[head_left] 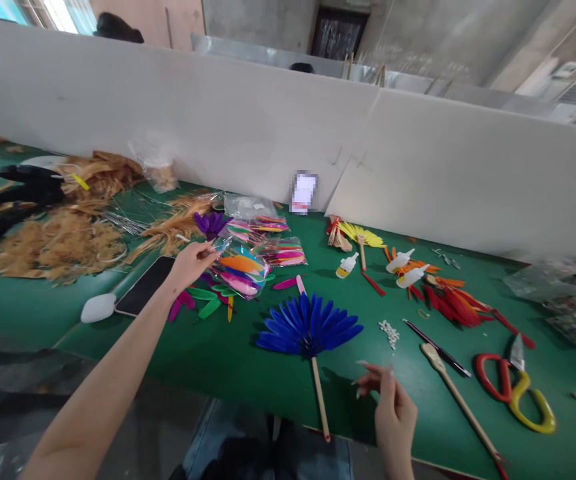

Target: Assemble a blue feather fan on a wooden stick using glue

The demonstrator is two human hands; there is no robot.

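Note:
My left hand (195, 261) reaches across the table and pinches the top edge of a clear plastic bag of coloured feathers (242, 268). Around that bag lie more bagged feathers (284, 252), a purple feather fan (211, 225) and loose green feathers (209, 308). A blue feather fan (311, 327) with a wooden handle lies flat in front of me. To the right of its handle, my right hand (391, 405) hovers low with its fingers loosely bent and apart. I see nothing in it. Small white beads (389, 334) lie just beyond its fingertips.
Scissors (515, 383), a bare wooden handle (461, 400) and a pen (438, 348) lie at right. Glue bottles (347, 265), a yellow fan (362, 235) and red feathers (453, 303) sit farther back. A phone (145, 287) and brown fibres (61, 243) lie left. A white partition (248, 120) stands behind.

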